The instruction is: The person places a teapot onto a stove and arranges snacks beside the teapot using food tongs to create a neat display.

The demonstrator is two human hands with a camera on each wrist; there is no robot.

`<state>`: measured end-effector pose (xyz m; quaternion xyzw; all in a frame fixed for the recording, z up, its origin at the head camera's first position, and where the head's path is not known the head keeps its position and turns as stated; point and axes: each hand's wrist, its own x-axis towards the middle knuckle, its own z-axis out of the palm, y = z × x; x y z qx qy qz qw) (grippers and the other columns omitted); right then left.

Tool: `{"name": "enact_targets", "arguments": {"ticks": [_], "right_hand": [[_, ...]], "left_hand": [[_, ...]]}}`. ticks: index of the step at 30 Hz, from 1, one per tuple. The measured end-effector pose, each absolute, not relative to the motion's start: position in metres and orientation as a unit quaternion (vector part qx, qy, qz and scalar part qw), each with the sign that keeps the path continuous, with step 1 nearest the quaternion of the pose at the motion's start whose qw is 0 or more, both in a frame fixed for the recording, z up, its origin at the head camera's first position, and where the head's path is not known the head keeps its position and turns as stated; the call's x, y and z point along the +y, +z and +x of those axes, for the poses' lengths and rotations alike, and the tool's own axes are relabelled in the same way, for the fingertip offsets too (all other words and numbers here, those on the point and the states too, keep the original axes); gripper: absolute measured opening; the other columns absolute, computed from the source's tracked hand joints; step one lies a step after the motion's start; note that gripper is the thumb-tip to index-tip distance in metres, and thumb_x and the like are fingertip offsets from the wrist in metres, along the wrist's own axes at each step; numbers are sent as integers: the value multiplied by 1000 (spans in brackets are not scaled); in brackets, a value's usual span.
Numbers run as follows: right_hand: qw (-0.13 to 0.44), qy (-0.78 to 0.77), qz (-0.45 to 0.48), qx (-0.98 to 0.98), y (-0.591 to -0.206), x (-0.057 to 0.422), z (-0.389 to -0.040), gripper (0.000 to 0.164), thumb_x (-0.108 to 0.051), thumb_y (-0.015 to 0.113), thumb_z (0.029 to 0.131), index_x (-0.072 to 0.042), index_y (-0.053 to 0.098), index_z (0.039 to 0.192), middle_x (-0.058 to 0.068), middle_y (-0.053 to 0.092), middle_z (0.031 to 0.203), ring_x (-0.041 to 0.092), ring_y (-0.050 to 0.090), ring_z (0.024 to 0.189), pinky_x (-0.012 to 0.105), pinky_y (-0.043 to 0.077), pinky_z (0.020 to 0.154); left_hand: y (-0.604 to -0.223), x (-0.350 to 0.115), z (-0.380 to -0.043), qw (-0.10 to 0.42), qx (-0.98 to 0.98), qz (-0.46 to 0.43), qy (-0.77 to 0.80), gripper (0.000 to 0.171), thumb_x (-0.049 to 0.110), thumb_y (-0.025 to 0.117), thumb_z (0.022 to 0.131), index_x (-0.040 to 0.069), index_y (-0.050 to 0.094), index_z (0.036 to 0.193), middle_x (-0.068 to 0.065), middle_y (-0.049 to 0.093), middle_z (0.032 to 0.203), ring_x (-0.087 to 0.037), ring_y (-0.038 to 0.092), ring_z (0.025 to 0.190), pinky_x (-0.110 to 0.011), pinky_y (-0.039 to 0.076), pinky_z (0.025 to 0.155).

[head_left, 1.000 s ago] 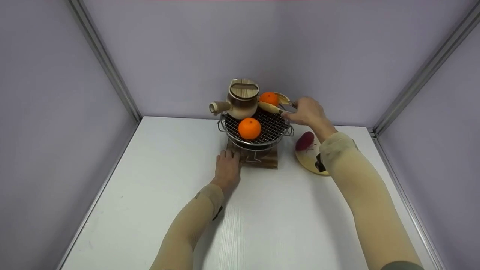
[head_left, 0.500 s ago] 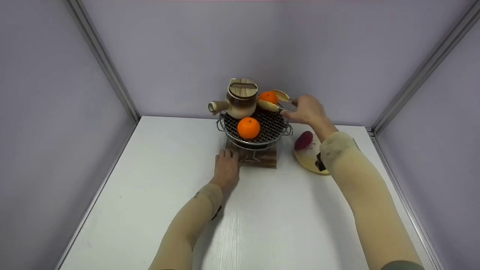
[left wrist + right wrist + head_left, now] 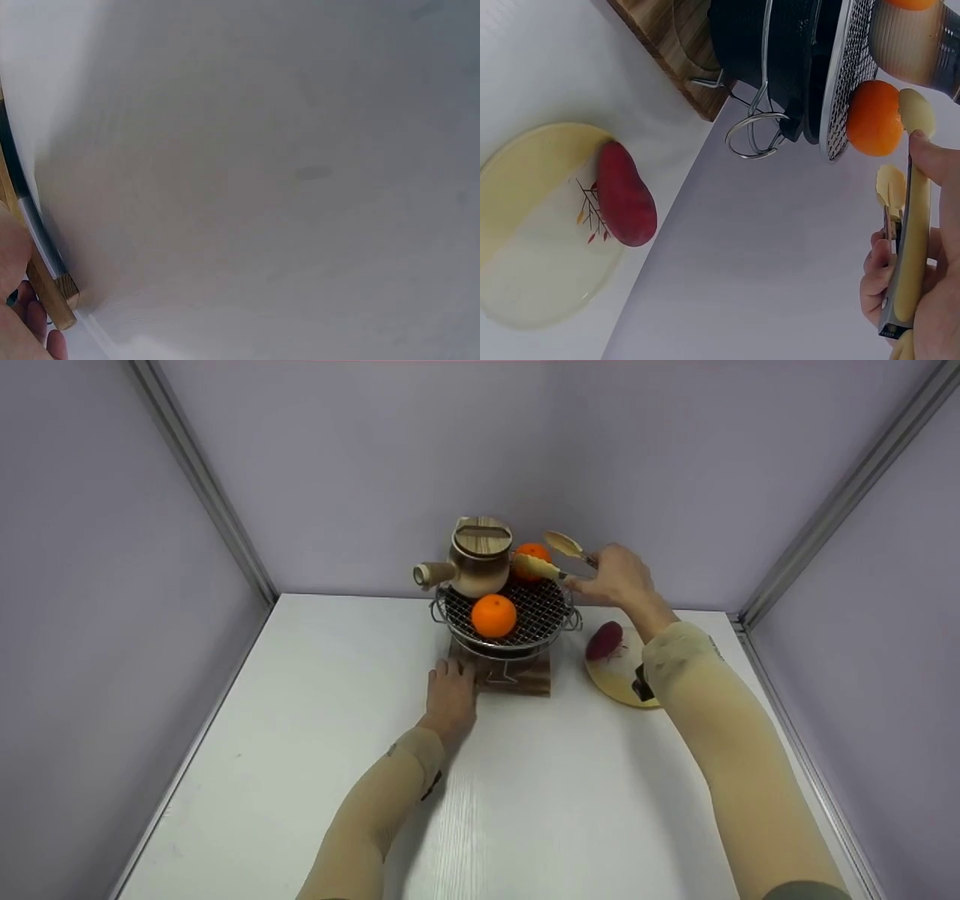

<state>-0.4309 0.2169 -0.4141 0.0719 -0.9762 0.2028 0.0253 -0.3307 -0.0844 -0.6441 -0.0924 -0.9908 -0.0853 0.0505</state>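
My right hand holds a pair of tongs with cream tips. One tip lies against or close to the rear orange; the other stands off to the side. That orange rests on the wire mesh of a round tabletop grill. Nearer the front of the mesh sits another orange, and a brown-and-cream teapot with a wooden lid and side handle stands at the back left. My left hand grips the front left corner of the wooden board under the grill.
Right of the grill lies a round yellow-and-white plate with a dark red sweet potato on it, partly behind my right forearm. Grey panels rise behind the white table and along both its sides.
The tongs have spread and let go of the rear orange, which now sits on the mesh. My right hand has risen slightly. My left hand stays at the board.
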Motion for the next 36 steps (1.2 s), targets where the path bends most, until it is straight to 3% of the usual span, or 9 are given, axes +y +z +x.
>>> {"name": "enact_targets", "arguments": {"ticks": [8,20,31,36], "right_hand": [[28,211,73,-974,-414,225,-429,71,-61,82,94,3,76,123,21,69,127,33,59,102,56,56,92],[26,216,58,-974,-418,242,-427,67,-62,83,93,0,74,116,15,65,114,29,53,95,49,50,83],[27,230,49,-972,-422,254,-424,75,-66,84,91,0,74,124,19,68,120,31,56,98,52,52,87],[20,234,50,-971,-425,260,-423,83,-66,83,92,1,72,141,22,67,127,36,60,107,57,54,95]], "left_hand": [[-646,-85,-331,67,-988,-95,-98,38,22,63,114,7,59,149,-20,59,142,-39,53,130,-53,50,108],[-642,-85,-329,58,-989,-102,-87,47,20,66,110,5,57,153,-23,58,146,-40,51,132,-52,49,109],[-642,-85,-331,44,-991,-94,-81,44,24,65,113,7,57,152,-20,58,145,-38,52,133,-52,50,111],[-642,-85,-331,49,-991,-95,-83,45,24,66,112,7,58,152,-21,59,144,-38,52,131,-52,50,110]]}}
